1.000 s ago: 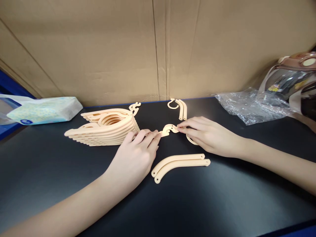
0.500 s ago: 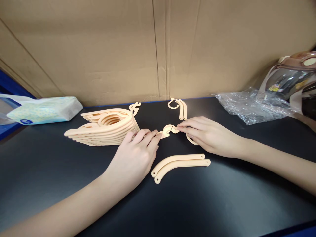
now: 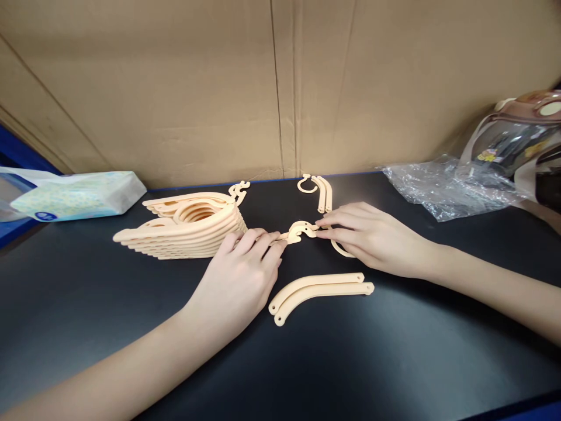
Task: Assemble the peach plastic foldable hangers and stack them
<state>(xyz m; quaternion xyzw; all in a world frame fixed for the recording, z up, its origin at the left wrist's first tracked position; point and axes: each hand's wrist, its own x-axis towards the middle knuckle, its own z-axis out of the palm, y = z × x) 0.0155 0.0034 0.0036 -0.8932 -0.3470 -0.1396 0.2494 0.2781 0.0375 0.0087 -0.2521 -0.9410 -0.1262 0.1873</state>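
Near the middle of the black table, a cream plastic folding-hanger piece (image 3: 300, 229) with a curved notch and small holes spans the gap between my hands. My left hand (image 3: 245, 266) has its fingers closed on the left end, and most of that end is hidden beneath them. The fingertips of my right hand (image 3: 381, 238) pinch the right end. Under the right fingers lies a curved hook (image 3: 340, 250), partly covered. Closer to me, two curved hanger arms (image 3: 322, 290) rest side by side, each with holes at its ends.
A stack of cream folding hangers (image 3: 193, 237) stands left of my left hand. Behind it are small notched pieces (image 3: 239, 190). Another hook (image 3: 305, 186) and more arms (image 3: 325, 196) lie at the back. Tissue pack (image 3: 83, 196) left; crumpled clear plastic (image 3: 447, 187) and bottle (image 3: 504, 146) right.
My right fingers have shifted slightly and spread a little around the right end of the piece. The left hand stays almost in place, and the loose parts have not moved.
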